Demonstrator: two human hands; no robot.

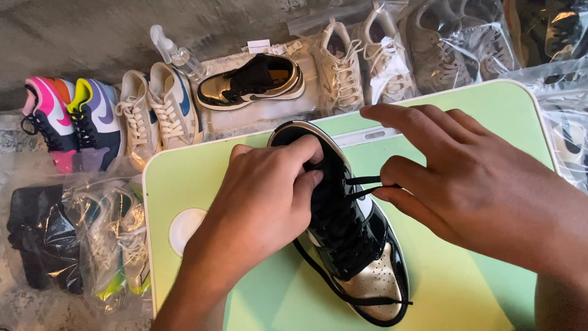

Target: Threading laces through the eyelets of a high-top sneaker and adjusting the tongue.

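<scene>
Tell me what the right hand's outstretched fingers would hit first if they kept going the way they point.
The right hand has its upper fingers pointing left, over the shoe's collar. Going straight on, they would likely meet the left hand's fingertips gripping that black-and-gold shoe; depth is unclear, so they might pass just above.

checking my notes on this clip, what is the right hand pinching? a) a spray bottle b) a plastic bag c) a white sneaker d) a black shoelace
d: the right hand pinches a black shoelace on the black and gold shoe, which the left hand steadies on the green table.
</scene>
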